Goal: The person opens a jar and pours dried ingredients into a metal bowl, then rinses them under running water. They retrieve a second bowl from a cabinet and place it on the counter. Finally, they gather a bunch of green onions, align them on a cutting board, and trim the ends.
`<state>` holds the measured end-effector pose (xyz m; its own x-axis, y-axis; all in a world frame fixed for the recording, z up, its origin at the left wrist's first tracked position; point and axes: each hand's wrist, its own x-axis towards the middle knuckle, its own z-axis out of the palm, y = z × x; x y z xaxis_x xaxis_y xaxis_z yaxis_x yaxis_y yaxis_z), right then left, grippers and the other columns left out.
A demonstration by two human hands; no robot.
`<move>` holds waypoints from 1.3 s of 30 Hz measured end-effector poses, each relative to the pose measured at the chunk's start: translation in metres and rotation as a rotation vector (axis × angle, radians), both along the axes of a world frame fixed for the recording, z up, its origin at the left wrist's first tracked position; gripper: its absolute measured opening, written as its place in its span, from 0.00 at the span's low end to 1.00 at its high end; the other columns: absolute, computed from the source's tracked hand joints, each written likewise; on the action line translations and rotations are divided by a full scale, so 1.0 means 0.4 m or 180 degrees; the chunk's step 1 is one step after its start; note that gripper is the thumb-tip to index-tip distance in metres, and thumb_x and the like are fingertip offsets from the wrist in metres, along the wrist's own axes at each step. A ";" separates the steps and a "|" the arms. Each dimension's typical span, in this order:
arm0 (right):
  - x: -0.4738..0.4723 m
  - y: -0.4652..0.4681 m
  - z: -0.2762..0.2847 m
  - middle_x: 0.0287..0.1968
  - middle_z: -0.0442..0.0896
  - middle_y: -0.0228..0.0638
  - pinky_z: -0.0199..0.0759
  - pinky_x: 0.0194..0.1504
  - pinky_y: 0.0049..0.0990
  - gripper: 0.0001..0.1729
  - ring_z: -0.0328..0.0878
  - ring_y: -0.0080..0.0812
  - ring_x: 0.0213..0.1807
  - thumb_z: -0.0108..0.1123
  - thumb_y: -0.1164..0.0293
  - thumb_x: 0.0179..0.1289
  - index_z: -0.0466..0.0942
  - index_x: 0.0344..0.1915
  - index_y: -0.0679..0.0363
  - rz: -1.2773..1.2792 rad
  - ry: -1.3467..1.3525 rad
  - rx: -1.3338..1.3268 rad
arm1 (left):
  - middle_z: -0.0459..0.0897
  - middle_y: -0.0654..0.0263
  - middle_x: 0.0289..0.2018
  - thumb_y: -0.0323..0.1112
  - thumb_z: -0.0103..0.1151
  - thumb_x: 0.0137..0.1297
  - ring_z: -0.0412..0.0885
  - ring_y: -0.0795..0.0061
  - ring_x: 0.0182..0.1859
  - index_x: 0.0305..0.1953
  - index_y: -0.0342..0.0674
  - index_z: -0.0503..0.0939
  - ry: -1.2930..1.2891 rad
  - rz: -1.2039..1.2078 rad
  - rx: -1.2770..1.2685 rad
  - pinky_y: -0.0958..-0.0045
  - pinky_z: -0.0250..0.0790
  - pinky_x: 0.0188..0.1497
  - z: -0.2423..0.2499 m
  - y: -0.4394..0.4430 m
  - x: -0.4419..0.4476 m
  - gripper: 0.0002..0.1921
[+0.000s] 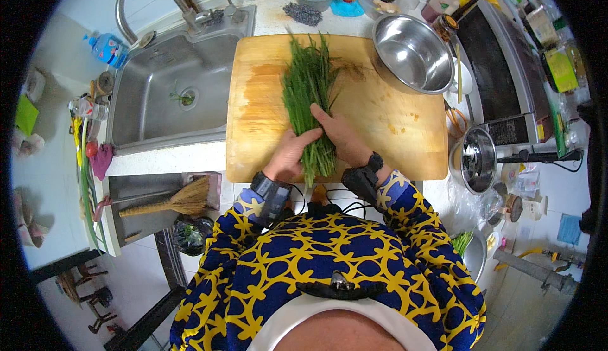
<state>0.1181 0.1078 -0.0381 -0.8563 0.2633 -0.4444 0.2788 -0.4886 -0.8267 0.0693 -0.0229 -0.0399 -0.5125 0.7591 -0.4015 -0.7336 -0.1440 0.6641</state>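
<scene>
A thick bunch of long green leafy stalks (308, 80), like chives, lies lengthwise over the wooden cutting board (408, 137). Its dark leaf tips point to the board's far edge, and the paler stem ends face me. My left hand (289, 154) grips the lower stems from the left, thumb across the top. From the right, my right hand (344, 135) holds the same bunch a little higher, its thumb lying along the leaves. Fingers beneath the bunch are mostly hidden. Wet patches and brownish bits mark the board.
A steel sink (166, 108) with green scraps at its drain is on the left. One steel bowl (413, 51) sits at the board's far right corner; another steel bowl (477, 161) stands farther right. A straw hand broom (190, 196) is below the counter, near a lined waste bin (192, 234).
</scene>
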 end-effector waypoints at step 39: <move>-0.138 -0.098 0.139 0.46 0.76 0.35 0.66 0.47 0.23 0.18 0.71 0.24 0.45 0.51 0.70 0.65 0.67 0.52 0.68 0.0279 0.0887 0.1836 | 0.71 0.61 0.50 0.24 0.53 0.59 0.69 0.74 0.52 0.58 0.35 0.57 0.1261 0.1268 0.0534 0.74 0.65 0.53 0.080 -0.048 -0.057 0.26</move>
<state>0.0628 0.0684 0.0175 -0.9482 0.3174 -0.0103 0.0346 0.0708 -0.9969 0.0465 -0.0421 -0.0081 -0.8578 0.5138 -0.0121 -0.3018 -0.4846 0.8210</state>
